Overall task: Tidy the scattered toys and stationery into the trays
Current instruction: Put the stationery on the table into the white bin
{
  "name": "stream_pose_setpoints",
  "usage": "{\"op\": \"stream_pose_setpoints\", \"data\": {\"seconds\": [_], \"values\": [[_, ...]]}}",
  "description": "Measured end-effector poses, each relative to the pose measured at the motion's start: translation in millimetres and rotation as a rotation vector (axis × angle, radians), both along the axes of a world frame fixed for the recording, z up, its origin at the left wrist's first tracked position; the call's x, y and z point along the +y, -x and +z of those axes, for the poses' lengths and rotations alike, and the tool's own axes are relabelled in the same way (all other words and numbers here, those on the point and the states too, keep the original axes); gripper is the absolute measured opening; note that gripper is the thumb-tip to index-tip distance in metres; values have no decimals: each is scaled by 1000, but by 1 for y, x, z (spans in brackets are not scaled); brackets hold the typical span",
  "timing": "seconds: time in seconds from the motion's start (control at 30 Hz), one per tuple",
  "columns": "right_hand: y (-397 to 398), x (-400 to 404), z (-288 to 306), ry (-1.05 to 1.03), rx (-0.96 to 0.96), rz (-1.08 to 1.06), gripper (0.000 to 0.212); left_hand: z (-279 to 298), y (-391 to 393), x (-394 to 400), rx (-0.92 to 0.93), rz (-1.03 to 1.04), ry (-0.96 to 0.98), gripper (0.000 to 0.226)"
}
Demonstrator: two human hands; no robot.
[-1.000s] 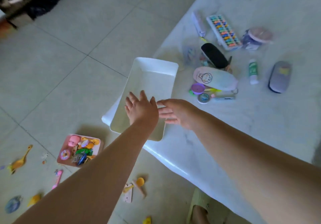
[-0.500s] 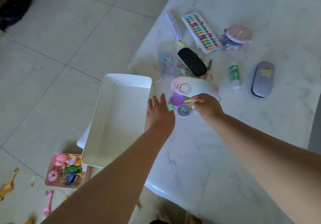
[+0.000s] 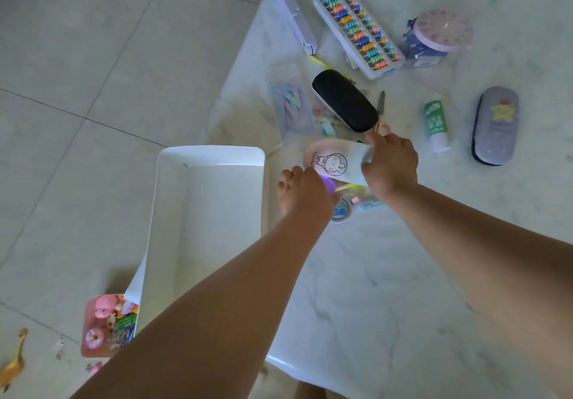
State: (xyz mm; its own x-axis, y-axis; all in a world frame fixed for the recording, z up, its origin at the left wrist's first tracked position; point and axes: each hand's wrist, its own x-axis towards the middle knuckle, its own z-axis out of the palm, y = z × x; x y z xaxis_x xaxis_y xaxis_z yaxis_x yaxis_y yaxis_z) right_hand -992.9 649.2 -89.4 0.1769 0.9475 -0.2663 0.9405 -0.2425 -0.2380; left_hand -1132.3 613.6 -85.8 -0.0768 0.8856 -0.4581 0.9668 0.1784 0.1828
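The right hand (image 3: 391,166) pinches the pink bunny case (image 3: 336,161) on the counter (image 3: 387,274) beside the white tray (image 3: 210,212), while the left hand (image 3: 305,194) rests with loose fingers near small items; the next move is probably lifting the case into the tray.

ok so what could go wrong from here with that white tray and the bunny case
The white tray overhangs the table edge toward the floor, so a nudge from the left hand might tip it off. The right hand grips the bunny pencil case; dragging it could scatter the small purple lid and blue round piece beside it.
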Motion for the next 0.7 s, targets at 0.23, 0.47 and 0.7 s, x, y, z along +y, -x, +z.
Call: {"op": "stream_pose_setpoints", "data": {"seconds": [0.23,0.47,0.7], "values": [[-1,3,5,103,102,-38,27,-8,-5,4,-8,-23,13,62],[25,8,54,-133,430,-64,20,47,17,-4,-325,252,-136,57],[119,0,83,-65,470,298,33,67,108,-39,-134,496,-190,51]]}}
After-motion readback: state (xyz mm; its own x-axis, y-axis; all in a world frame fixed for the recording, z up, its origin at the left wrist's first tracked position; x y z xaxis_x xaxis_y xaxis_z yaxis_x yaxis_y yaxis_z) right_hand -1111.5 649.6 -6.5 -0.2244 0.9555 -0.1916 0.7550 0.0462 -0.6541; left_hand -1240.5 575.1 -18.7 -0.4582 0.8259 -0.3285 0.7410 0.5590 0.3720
